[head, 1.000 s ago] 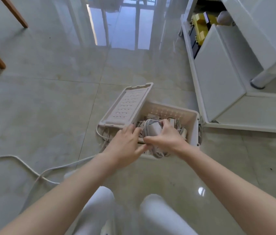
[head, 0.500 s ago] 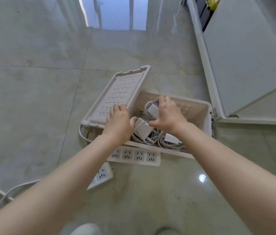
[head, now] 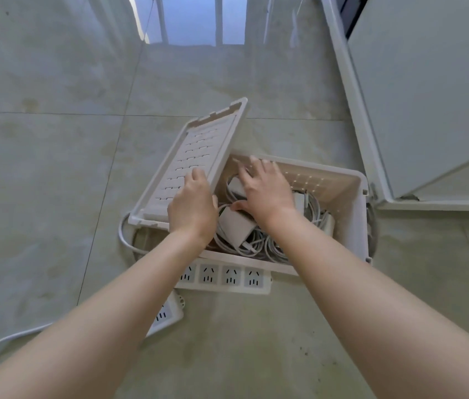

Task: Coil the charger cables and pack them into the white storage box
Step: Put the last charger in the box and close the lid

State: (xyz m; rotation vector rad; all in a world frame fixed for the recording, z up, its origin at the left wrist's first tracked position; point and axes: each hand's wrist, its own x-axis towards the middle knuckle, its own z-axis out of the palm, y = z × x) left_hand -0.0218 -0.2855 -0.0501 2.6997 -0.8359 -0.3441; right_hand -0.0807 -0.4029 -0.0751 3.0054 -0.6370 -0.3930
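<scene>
Matt white plastic storage box (head: 354,223) and slotted lid (head: 196,156) sit on glossy, reflective stone-look floor tiles (head: 55,168).

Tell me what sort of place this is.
Most likely a room in a home, perhaps a living room: a glossy tiled floor reflecting a window, a white cabinet with its door open, and power strips lying on the floor beside the white storage box.
</scene>
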